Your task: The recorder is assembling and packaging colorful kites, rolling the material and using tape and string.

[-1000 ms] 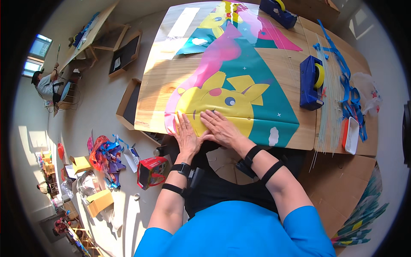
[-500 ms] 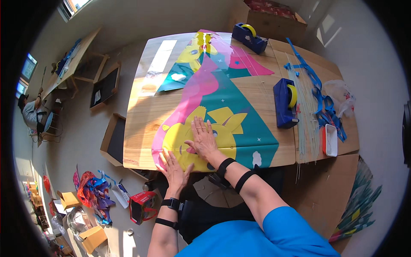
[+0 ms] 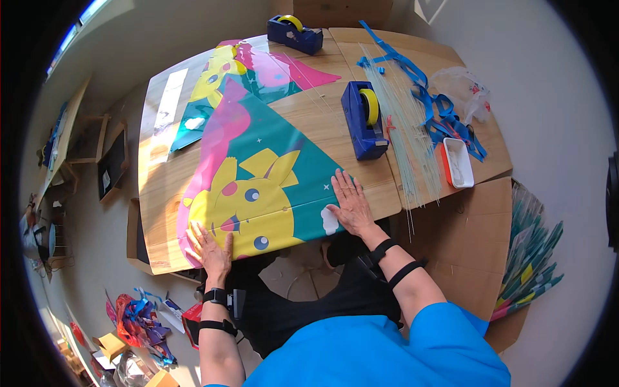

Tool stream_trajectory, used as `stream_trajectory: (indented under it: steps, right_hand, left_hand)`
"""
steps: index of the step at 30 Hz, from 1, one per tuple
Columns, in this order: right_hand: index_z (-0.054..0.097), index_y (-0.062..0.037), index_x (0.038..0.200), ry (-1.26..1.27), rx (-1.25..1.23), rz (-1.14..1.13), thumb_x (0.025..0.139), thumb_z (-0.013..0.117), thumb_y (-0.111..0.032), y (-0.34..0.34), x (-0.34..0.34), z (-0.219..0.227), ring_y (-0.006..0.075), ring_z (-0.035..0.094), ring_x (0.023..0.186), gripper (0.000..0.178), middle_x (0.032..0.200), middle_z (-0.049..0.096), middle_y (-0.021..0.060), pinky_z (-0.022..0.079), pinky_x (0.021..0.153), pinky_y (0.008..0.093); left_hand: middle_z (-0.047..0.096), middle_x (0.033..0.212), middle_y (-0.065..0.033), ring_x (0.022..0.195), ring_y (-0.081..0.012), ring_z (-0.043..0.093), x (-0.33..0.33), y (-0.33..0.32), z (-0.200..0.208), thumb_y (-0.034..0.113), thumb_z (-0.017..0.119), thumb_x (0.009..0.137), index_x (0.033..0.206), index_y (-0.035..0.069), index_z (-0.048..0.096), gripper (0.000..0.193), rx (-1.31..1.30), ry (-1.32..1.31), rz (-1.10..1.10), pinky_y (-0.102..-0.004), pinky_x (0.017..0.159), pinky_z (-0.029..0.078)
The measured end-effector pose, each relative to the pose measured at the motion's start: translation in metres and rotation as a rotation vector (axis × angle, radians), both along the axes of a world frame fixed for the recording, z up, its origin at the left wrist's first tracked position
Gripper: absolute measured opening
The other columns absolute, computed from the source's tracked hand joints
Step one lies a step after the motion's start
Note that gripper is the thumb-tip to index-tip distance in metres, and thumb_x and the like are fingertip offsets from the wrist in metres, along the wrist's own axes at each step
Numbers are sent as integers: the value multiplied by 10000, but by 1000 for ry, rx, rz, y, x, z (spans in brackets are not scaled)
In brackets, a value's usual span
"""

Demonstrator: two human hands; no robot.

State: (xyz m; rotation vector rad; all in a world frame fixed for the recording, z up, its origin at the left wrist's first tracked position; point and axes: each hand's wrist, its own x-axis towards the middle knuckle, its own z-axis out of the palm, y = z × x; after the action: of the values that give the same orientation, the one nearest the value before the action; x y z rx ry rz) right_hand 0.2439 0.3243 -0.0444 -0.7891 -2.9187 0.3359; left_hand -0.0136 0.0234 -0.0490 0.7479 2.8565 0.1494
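A large triangular printed sheet (image 3: 284,174), like a kite sail, lies on the wooden table in teal and pink with a big yellow cartoon figure. A crease runs across its lower part. My left hand (image 3: 211,250) rests on its lower left corner over the pink and yellow edge, fingers spread. At the sheet's right edge my right hand (image 3: 353,206) lies flat, open, beside the printed white cloud. Neither hand grips anything. Behind it, partly overlapped, is a second similar sheet (image 3: 263,90).
Two blue tape dispensers (image 3: 364,122) with yellow rolls stand on the table. At right are thin pale rods (image 3: 412,135), blue strap (image 3: 445,116), a clear plastic bag (image 3: 461,87) and a white-and-red tray (image 3: 458,162). Rolled printed bundles (image 3: 532,258) stand by a cardboard box (image 3: 454,238).
My right hand has moved from the middle of the yellow figure to the sheet's right edge. The left hand stays near the lower left corner. The whole view has shifted.
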Motion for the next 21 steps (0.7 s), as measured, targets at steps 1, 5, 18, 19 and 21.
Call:
stream_trajectory:
  steps: [1, 5, 18, 19, 21]
  right_hand:
    - [205, -51, 1536, -8, -8, -31, 968, 470, -470, 8, 10, 0, 251, 114, 1502, 754, 1623, 143, 100, 72, 1218, 431]
    - [194, -44, 1538, -17, 3, -63, 963, 472, -483, 16, 25, -6, 246, 103, 1504, 775, 1622, 137, 111, 48, 1217, 456]
    - [294, -20, 1499, 80, -121, 202, 965, 450, -497, -42, -20, 8, 258, 189, 1484, 733, 1599, 223, 128, 152, 1211, 402]
    - [292, -23, 1501, 71, -92, 162, 968, 445, -497, -29, -12, 6, 257, 188, 1484, 729, 1599, 222, 128, 151, 1211, 403]
    - [287, -28, 1504, 57, -52, 89, 975, 435, -496, -8, 2, 5, 256, 186, 1485, 723, 1599, 220, 126, 148, 1211, 404]
  left_hand:
    - [33, 1634, -141, 1500, -368, -33, -1, 0, -1, 651, 490, 906, 1546, 25, 88, 982, 0, -5, -3, -623, 1153, -21]
    - [7, 1631, -160, 1499, -372, -36, -14, 6, 7, 645, 489, 909, 1546, 20, 65, 987, -36, -37, -56, -622, 1150, -37]
    - [110, 1637, -71, 1507, -335, 20, 100, 112, 18, 604, 539, 885, 1542, 63, 215, 910, 100, 63, -422, -583, 1174, -21]
    - [108, 1637, -70, 1507, -338, 17, 98, 115, 13, 613, 538, 881, 1541, 63, 220, 916, 124, 63, -434, -585, 1173, -23]
    - [103, 1639, -67, 1507, -343, 12, 95, 115, 13, 629, 538, 873, 1538, 62, 230, 927, 150, 63, -453, -587, 1172, -26]
